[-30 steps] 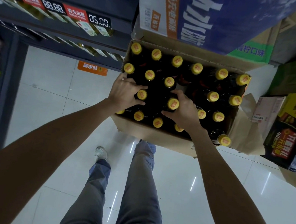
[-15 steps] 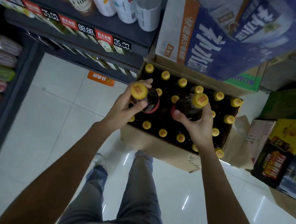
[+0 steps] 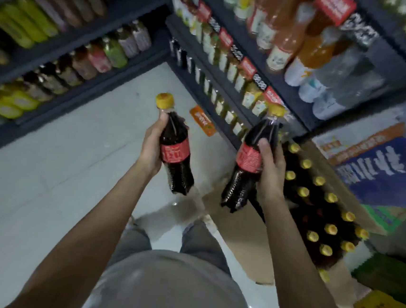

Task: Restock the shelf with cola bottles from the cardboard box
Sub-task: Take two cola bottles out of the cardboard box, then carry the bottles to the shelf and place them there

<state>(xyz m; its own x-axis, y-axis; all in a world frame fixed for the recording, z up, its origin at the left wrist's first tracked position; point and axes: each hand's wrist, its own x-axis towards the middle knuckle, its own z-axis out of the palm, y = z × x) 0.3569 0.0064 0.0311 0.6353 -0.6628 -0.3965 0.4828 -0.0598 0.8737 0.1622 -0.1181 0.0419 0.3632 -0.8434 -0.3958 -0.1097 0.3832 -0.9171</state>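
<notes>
- The left hand (image 3: 152, 146) grasps a cola bottle (image 3: 176, 151), its fingers wrapped round the red label from behind and the thumb (image 3: 162, 122) lying up along the neck.
- That bottle is held in the air over the floor (image 3: 46, 176), yellow cap up and tilted a little left.
- The right hand (image 3: 271, 168) grasps a second bottle (image 3: 249, 163); the thumb (image 3: 263, 146) presses on the label's upper edge, the fingers curl round the far side.
- The second bottle leans with its cap toward the shelf (image 3: 289, 95) and its base hangs above the box flap.
- The two bottles are apart, side by side.
- The box (image 3: 243, 234) sits on the floor to the right, just beside the right forearm, with rows of yellow-capped bottles (image 3: 315, 209) standing in it.
- Shelves full of drinks, blurred, run along the left and across the top right; price tags line their edges.
- The person's grey trousers and shirt fill the bottom centre.
</notes>
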